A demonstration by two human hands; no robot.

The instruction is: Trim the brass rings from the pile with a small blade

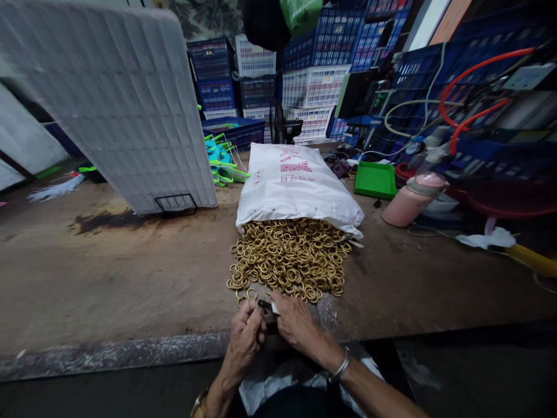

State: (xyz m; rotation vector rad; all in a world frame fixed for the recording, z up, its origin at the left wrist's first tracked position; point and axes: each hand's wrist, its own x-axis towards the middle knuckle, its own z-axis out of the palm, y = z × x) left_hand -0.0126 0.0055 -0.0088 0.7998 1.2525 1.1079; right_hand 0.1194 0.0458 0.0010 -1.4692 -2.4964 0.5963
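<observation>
At the near table edge [130, 352], your right hand [298, 320] grips a black strip [265, 305]; your left hand [247, 332] is closed (on what, I can't tell). A knock could scatter the rings [292, 271] just beyond.

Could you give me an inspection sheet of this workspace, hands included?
Surface: brown flat tabletop, dark stain at left.
Job's things: gold-coloured round rings heaped at the mouth of a white printed sack; small black-and-white item.
Clutter: green rectangular tray and pink cylindrical bottle, right of the sack.
Hands: left hand, fingers closed, contents unclear; right hand grips the black-and-white item.
Cables: curved orange hose, upper right.
Surroundings: stacked blue and white slatted plastic crates behind.
</observation>
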